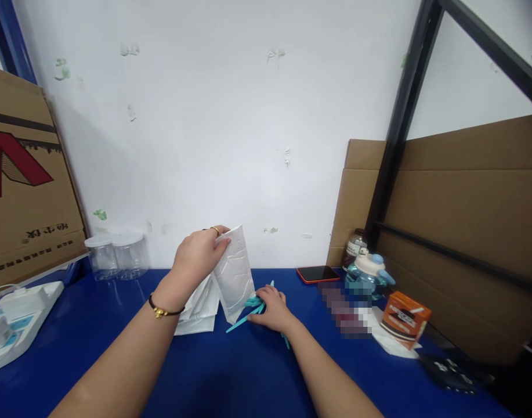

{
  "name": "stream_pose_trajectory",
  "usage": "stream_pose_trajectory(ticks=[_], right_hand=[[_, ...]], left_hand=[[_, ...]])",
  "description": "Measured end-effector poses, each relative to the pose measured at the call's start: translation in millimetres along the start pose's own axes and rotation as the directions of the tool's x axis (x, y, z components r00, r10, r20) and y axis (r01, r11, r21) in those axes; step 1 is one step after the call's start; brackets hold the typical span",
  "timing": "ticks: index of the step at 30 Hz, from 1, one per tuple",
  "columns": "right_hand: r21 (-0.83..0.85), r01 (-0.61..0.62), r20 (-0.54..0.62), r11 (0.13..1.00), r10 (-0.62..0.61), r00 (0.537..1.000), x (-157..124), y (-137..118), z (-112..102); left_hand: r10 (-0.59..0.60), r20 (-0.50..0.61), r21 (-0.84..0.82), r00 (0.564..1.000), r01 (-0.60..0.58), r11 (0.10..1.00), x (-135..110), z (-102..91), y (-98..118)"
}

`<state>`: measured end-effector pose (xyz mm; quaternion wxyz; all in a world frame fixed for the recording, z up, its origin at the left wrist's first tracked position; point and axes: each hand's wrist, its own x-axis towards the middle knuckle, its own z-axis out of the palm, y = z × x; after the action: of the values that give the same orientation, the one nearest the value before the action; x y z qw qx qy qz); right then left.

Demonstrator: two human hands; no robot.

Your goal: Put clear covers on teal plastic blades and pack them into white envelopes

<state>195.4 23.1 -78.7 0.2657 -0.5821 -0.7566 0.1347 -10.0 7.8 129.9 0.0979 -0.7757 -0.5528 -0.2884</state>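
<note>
My left hand (201, 251) pinches the top edge of a flat white pouch (234, 270), which stands tilted above the table. Lower and to the right, my right hand (272, 309) is closed on several thin turquoise plastic sticks (241, 324), whose ends poke out on both sides of the fingers. Some of those sticks touch or overlap the pouch's lower right corner; I cannot tell whether any are inside it. A stack of similar white pouches (199, 316) lies on the blue table behind my left wrist, partly hidden by it.
Two clear lidded jars (130, 258) and a white power strip (28, 325) are on the left. To the right are a phone (318, 274), a teal bottle (368, 274), a brown bottle (355, 247), an orange box (405, 319) and a black patterned item (447, 373). A wall stands behind.
</note>
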Motion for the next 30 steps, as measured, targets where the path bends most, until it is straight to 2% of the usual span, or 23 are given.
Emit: stream_pose_trajectory(ticks=[4,9,13,16,20,24,26,30], right_hand=[[-0.037,0.019,-0.026,0.999,-0.020,0.999,4.0,-8.2,5.9],[-0.114,0.127,-0.030,0.985,-0.131,0.991,1.0,-4.4,-3.3],[-0.141,0.112,-0.030,0.984,-0.117,0.993,-1.3,-1.2,-12.0],[-0.095,0.074,-0.003,0.993,-0.075,0.997,-1.4,-0.2,-14.0],[0.015,0.058,0.015,0.998,-0.058,0.998,-1.4,2.7,-16.7],[0.221,0.074,-0.030,0.972,-0.069,0.997,-3.3,4.4,-27.9],[0.390,0.111,-0.102,0.914,-0.077,0.992,-4.8,2.4,-34.5],[0.664,0.189,-0.250,0.724,-0.023,0.968,-5.3,-5.6,-39.9]], left_hand=[[-0.027,-0.012,-0.038,1.000,0.027,0.999,-1.0,-4.4,-4.2],[-0.106,-0.070,-0.029,0.992,0.104,0.994,-1.7,-25.4,-19.1],[-0.161,-0.117,-0.042,0.980,0.157,0.987,-0.8,-40.6,-35.5],[-0.205,-0.137,-0.057,0.969,0.199,0.978,0.7,-41.9,-49.2],[-0.268,-0.126,-0.149,0.955,0.249,0.957,0.2,-25.3,-70.0],[-0.301,-0.091,-0.281,0.949,0.266,0.922,-5.8,7.6,-88.7],[-0.315,-0.102,-0.363,0.944,0.260,0.895,-10.1,24.7,-93.2],[-0.351,-0.098,-0.546,0.931,0.244,0.801,-18.1,49.5,-89.7]])
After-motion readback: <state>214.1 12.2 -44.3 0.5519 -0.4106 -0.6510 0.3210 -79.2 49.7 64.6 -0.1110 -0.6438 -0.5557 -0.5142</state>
